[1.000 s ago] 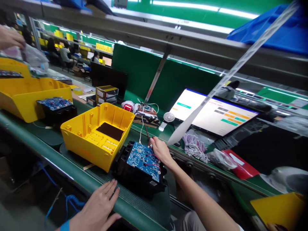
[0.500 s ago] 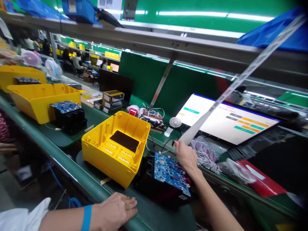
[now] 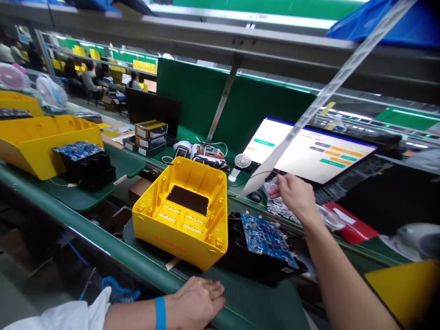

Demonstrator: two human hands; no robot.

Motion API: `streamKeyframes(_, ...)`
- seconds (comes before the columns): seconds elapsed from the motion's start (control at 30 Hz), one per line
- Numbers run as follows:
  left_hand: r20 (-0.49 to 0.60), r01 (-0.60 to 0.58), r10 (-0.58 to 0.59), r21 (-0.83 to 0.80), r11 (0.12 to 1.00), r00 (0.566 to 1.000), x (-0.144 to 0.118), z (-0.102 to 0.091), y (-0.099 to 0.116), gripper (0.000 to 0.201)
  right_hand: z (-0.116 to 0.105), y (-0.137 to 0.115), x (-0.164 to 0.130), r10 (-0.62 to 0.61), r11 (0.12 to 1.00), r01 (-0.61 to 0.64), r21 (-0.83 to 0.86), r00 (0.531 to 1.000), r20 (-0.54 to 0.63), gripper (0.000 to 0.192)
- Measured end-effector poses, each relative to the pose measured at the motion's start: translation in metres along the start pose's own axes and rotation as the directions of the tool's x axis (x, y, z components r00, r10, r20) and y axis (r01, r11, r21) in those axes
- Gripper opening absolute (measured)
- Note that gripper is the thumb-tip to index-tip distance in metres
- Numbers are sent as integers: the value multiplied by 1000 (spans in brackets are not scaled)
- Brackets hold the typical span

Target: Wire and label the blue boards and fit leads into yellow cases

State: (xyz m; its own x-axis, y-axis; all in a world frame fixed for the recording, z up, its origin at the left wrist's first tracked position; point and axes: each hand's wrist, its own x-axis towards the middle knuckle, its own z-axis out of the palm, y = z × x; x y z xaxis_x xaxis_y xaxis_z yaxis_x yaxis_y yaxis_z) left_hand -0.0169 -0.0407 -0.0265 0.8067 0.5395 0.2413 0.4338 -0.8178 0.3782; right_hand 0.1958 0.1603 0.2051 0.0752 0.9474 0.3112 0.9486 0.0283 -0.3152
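The right hand [image 3: 292,195] reaches beyond the blue circuit board [image 3: 266,238], fingers pinched around a thin white wire [image 3: 252,175] above a heap of small white tags [image 3: 280,208]. The flat, component-studded board tops a black plastic block [image 3: 261,266], with red leads looping across it. Just left of the board sits an open yellow moulded housing [image 3: 182,220], ribbed inside. The left hand [image 3: 197,302] rests palm-down, fingers loosely curled and empty, on the green ribbed counter [image 3: 247,298] edge nearer than the board.
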Motion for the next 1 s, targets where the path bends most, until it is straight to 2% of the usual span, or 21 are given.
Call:
streamKeyframes(0.07, -23, 14, -15, -40, 999, 1000, -5, -3, 2, 63, 1, -14, -1, -31, 992, 31, 120, 1000, -2, 27)
streamKeyframes(0.13, -61, -3, 2, -15, 1000, 998, -10, -7, 5, 64, 3, -27, -5, -64, 984, 62, 166, 998, 6, 26)
streamKeyframes(0.23, -230, -47, 96, 208, 977, 968, -18, -20, 11, 55, 5, -40, -17, -118, 988, 115, 100, 993, 22, 25)
streamKeyframes(0.3, -397, -8, 168, 375, 927, 903, -21, -40, 14, 43, 6, -44, -28, -141, 990, 140, 9, 989, 41, 26)
streamKeyframes(0.33, -480, 50, 178, 425, 904, 859, -22, -53, 15, 42, 7, -44, -33, -149, 988, 151, -34, 987, 54, 26)
streamKeyframes(0.37, -551, 131, 155, 444, 886, 820, -23, -66, 16, 44, 7, -44, -38, -155, 985, 159, -66, 986, 69, 27)
streamKeyframes(0.43, -654, 328, 24, 410, 851, 756, -22, -92, 14, 44, 8, -43, -46, -166, 980, 175, -97, 981, 99, 27)
streamKeyframes(0.5, -664, 460, -141, 334, 823, 734, -21, -111, 10, 32, 9, -43, -52, -174, 977, 187, -104, 977, 121, 27)
streamKeyframes(0.6, -613, 491, -284, 198, 848, 737, -21, -122, 7, 8, 9, -44, -57, -178, 975, 193, -110, 975, 132, 27)
streamKeyframes(0.73, -634, 434, -293, 76, 898, 716, -29, -115, 13, 5, 7, -47, -62, -186, 969, 206, -140, 973, 139, 27)
streamKeyframes(0.83, -640, 420, -281, 73, 904, 715, -34, -108, 23, 8, 8, -54, -69, -198, 956, 225, -186, 968, 153, 26)
streamKeyframes(0.93, -595, 422, -281, 110, 900, 753, -37, -115, 29, 7, 13, -65, -77, -225, 940, 256, -227, 962, 155, 27)
streamKeyframes(1.0, -540, 424, -288, 144, 894, 791, -39, -133, 25, 8, 17, -73, -83, -242, 931, 272, -245, 959, 147, 28)
